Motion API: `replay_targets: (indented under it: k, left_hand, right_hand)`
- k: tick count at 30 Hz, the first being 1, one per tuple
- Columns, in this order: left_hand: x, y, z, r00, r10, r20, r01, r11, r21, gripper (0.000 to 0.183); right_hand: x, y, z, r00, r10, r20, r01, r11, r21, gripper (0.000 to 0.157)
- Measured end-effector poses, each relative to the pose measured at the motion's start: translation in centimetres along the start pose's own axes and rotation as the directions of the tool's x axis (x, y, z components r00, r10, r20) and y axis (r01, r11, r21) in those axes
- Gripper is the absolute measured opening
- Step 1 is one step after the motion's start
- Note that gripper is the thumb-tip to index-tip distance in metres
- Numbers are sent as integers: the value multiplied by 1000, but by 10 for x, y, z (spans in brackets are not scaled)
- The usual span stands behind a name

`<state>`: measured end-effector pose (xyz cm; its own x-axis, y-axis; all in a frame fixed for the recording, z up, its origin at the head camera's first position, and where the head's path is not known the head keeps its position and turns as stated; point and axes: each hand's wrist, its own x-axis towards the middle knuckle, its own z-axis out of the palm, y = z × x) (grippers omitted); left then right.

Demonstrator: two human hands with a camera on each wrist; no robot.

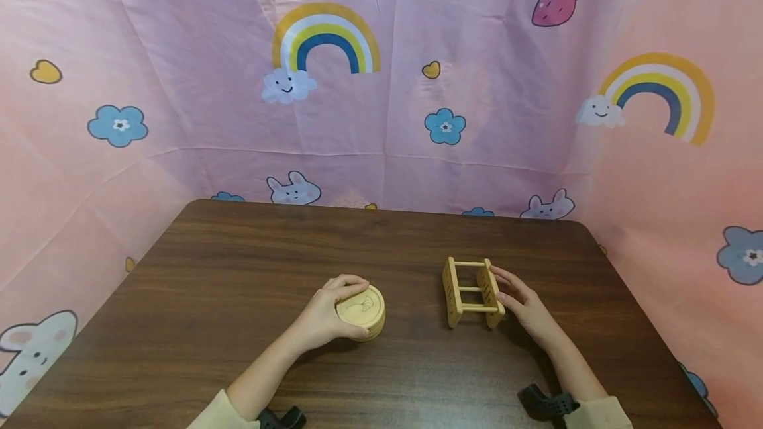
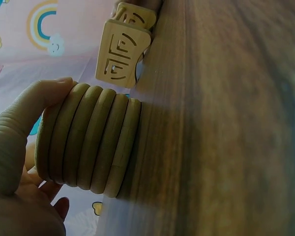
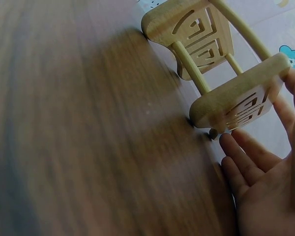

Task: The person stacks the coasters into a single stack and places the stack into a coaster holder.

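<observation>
A stack of round wooden coasters [image 1: 361, 310] stands on the table, the top one bearing an engraved leaf-like design. My left hand [image 1: 328, 313] grips the stack from the left, thumb on the near side and fingers around the far side. In the left wrist view several coasters [image 2: 88, 140] show edge-on under the thumb. To the right is a wooden coaster rack [image 1: 471, 308] with two cut-out side panels joined by rods. My right hand [image 1: 527, 306] touches the outer face of its right panel [image 3: 241, 98], the fingers fairly straight.
The dark wood-grain table [image 1: 238, 270] carries both things, with bare surface between stack and rack. A pastel cloth [image 1: 393, 118] printed with rainbows and flowers surrounds its back and sides. Black wrist straps [image 1: 545, 404] sit by the light sleeves.
</observation>
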<state>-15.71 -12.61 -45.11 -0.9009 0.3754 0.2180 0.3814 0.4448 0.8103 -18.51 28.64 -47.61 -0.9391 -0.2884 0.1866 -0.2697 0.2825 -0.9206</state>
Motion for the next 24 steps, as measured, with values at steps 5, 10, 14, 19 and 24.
replay_targets:
  k: [5, 10, 14, 19, 24]
  left_hand:
    - [1, -2, 1, 1000, 3, 7, -3, 1000, -18, 83]
    - [0, -5, 2, 1000, 9, 11, -8, 999, -51, 83]
    - [0, -5, 1, 1000, 13, 27, -11, 998, -65, 84]
    - [0, -5, 1, 999, 24, 35, -22, 998, -67, 84]
    - [0, -3, 0, 998, 35, 46, -31, 997, -70, 84]
  right_hand:
    - [-1, -2, 0, 1000, 24, -2, -24, 1000, -17, 48]
    - [0, -4, 1, 999, 40, -8, -40, 998, -45, 49]
    - [-1, -7, 1, 999, 33, -5, -34, 998, -48, 49]
    - [-1, -8, 2, 1000, 18, -1, -18, 999, -41, 49]
    - [-2, -9, 2, 1000, 25, -14, -25, 999, -47, 50]
